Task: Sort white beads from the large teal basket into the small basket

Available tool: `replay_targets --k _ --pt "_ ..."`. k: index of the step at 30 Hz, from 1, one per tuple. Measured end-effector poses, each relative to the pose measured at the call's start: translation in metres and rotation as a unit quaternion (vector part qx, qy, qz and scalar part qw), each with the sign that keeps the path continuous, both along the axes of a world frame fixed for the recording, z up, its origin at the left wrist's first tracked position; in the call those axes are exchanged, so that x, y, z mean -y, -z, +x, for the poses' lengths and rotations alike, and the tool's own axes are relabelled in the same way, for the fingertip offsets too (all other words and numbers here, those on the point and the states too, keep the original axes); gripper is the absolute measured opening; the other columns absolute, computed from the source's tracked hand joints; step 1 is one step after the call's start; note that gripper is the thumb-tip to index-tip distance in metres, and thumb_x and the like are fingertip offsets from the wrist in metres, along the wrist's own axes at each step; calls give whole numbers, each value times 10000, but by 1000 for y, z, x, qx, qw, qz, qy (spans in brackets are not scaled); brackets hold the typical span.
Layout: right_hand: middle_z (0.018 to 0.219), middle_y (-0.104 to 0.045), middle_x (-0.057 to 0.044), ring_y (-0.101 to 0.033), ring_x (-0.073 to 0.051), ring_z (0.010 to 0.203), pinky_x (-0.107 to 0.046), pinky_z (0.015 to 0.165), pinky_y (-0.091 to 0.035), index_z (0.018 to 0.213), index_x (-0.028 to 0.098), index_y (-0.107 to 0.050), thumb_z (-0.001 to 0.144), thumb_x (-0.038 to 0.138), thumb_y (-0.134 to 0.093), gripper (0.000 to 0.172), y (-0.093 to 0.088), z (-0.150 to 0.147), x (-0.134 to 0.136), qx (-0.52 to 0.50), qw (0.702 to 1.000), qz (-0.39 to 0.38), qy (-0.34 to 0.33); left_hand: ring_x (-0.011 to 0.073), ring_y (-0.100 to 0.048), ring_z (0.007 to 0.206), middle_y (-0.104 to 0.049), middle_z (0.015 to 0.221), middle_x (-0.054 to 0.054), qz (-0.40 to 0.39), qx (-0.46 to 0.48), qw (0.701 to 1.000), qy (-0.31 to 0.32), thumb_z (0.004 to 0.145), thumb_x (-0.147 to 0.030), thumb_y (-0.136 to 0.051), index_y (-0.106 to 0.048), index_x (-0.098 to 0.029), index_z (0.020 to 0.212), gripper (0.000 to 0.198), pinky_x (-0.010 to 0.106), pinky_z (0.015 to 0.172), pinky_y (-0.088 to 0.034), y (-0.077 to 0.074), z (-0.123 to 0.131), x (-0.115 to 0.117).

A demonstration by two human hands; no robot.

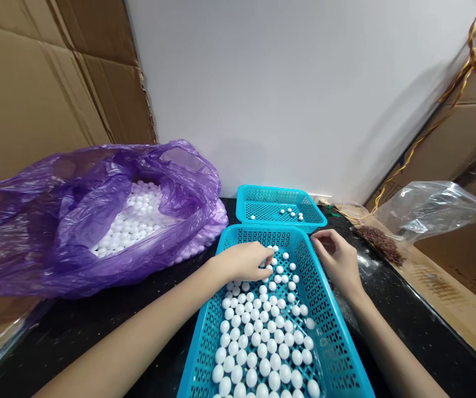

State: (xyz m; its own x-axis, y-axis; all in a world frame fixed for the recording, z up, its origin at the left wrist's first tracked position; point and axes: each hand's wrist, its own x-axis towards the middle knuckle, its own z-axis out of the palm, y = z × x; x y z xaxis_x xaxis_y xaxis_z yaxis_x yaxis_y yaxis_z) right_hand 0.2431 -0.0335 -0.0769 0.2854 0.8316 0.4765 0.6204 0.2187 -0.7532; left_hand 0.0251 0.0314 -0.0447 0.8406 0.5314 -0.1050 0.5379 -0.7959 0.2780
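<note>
My left hand (244,261) reaches into the far part of a long turquoise plastic basket (339,337), its thumb and fingers curled around a small white ball between the tips. Many glossy white balls (265,334) cover the basket's floor, packed more densely toward the near end. Just outside the right rim is my right hand (340,262), thumb and forefinger brought together in a pinch. Whatever those fingers hold, if anything, is too small or hidden to make out. Small reddish-brown bits (331,284) show between that hand and the basket wall.
Behind stands a smaller turquoise basket (262,194) with several white balls. A purple plastic bag (109,271) full of white balls lies open at left. To the right, a clear bag (432,213) holds brown bits. Cardboard (34,83), a white wall and yellow-red wires (424,132) surround the black table.
</note>
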Motion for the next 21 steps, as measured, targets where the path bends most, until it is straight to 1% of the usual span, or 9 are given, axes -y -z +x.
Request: replay_targets --k 3,8,10,12,15,17,19,21 --pt "837 -669 -60 -637 -198 774 -331 729 -500 844 178 -625 823 304 -584 134 -2 0 2 -31 999 36 3 202 -552 654 -623 758 75 2 4 1000 -2 781 -265 -501 -588 -152 848 157 271 516 -305 1 -1 0" --pt "840 -652 -41 -635 -171 751 -294 680 -511 822 199 -666 803 271 -638 80 -6 -10 7 -63 993 72 -73 195 -542 642 -619 738 67 -8 49 999 -6 738 -214 -524 -588 -150 793 106 271 525 -311 0 -1 1" --pt "866 -649 -41 -641 -172 769 -294 685 -518 848 211 -683 795 258 -653 77 -7 -15 8 -77 989 77 -100 190 -545 653 -618 731 57 -20 86 996 -12 731 -209 -536 -588 -153 784 93 275 548 -335 -2 1 3" --pt "905 -652 -43 -649 -178 806 -305 713 -526 892 227 -690 788 248 -663 109 -7 -18 10 -98 984 73 -127 184 -559 680 -627 749 48 -41 133 990 -26 751 -235 -539 -591 -158 794 103 276 579 -371 -5 4 6" --pt "931 -663 -44 -656 -188 844 -314 737 -533 918 240 -693 787 247 -664 134 -8 -21 12 -132 978 54 -155 168 -588 723 -646 820 42 -85 216 970 -72 798 -301 -522 -589 -169 847 156 267 626 -426 -7 11 12" --pt "925 -677 -44 -657 -190 854 -320 754 -533 910 241 -697 795 253 -654 124 -8 -22 13 -138 977 39 -160 160 -603 743 -652 846 43 -116 265 951 -107 819 -342 -511 -577 -169 874 193 261 645 -452 -9 16 15" --pt "917 -690 -45 -659 -191 855 -331 770 -533 912 242 -699 804 264 -643 123 -7 -23 14 -138 977 23 -161 150 -609 730 -651 838 45 -147 299 934 -128 834 -381 -500 -565 -164 884 232 252 630 -466 -10 19 17" --pt "904 -699 -42 -663 -192 847 -338 769 -538 923 244 -691 807 277 -640 131 -7 -24 15 -147 976 8 -162 140 -604 695 -648 815 44 -215 342 903 -144 810 -397 -544 -569 -158 863 246 244 602 -466 -11 22 19"
